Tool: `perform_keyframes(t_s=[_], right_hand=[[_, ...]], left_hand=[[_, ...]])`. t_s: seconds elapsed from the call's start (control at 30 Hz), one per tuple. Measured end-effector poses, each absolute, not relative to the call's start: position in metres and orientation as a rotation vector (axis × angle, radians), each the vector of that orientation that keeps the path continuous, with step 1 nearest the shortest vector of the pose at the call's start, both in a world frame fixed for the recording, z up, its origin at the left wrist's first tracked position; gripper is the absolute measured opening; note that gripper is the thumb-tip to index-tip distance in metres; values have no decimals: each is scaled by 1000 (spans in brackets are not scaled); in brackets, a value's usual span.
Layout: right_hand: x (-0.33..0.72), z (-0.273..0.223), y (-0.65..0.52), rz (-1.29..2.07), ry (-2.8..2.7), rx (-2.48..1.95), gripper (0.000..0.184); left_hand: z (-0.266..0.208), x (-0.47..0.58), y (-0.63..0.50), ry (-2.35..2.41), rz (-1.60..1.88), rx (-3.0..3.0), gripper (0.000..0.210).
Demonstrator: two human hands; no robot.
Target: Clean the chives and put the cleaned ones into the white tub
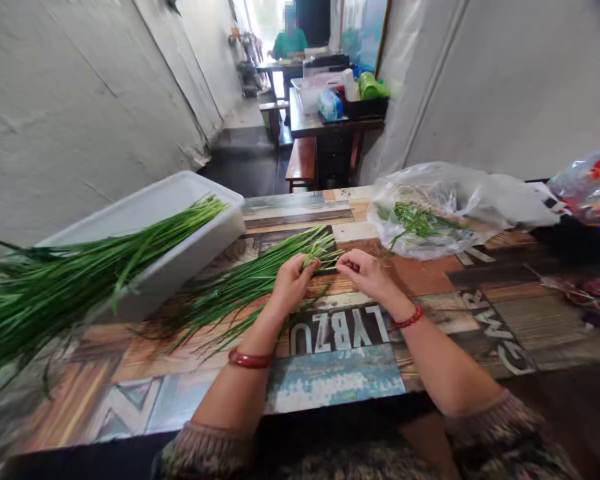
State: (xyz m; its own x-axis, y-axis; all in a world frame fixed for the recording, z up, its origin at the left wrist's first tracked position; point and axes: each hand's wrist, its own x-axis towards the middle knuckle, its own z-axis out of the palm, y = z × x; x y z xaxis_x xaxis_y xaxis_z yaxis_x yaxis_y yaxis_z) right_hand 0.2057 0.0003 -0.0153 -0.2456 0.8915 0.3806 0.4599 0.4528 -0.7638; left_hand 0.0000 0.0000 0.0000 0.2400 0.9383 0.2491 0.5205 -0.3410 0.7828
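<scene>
A loose bunch of garlic chives (245, 280) lies across the table in front of me, pale stem ends to the right. My left hand (291, 281) is closed around some of the stems near those ends. Close beside it, my right hand (365, 272) is pinched at the stem tips; what is between its fingers is too small to make out. More long chives (165, 240) rest in a white plastic tub (180, 283) on the left, their leaves hanging over its side. To the right, a clear plastic bag (440, 177) holds green scraps (420, 220).
The patterned wood-plank table (335, 383) carries all this. A red and clear package (595, 180) sits at the far right edge. Beyond are a wooden bench (301, 160), a second table (303, 123) loaded with containers, and a person in green (290, 43). Walls flank both sides.
</scene>
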Motion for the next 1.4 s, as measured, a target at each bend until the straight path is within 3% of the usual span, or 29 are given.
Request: perform_keyframes(t_s=[0.3,0.47,0.8,1.1,1.4], right_hand=[[198,-12,1,597,-1733,-1171,16],[206,-23,10,505,-1687,-1290,23],[200,-33,10,257,-2109,-1313,8],[199,-22,7,547,-1826,-1137,12],[197,-11,4,628,-1745,-1136,20]], left_hand=[[-7,6,-3,1294,788,2091,26],[-8,2,1,1487,930,1974,29],[-5,-2,3,1507,1112,1839,27],[-4,-5,4,1499,1134,2026,28],[-7,0,2,1361,818,2156,29]])
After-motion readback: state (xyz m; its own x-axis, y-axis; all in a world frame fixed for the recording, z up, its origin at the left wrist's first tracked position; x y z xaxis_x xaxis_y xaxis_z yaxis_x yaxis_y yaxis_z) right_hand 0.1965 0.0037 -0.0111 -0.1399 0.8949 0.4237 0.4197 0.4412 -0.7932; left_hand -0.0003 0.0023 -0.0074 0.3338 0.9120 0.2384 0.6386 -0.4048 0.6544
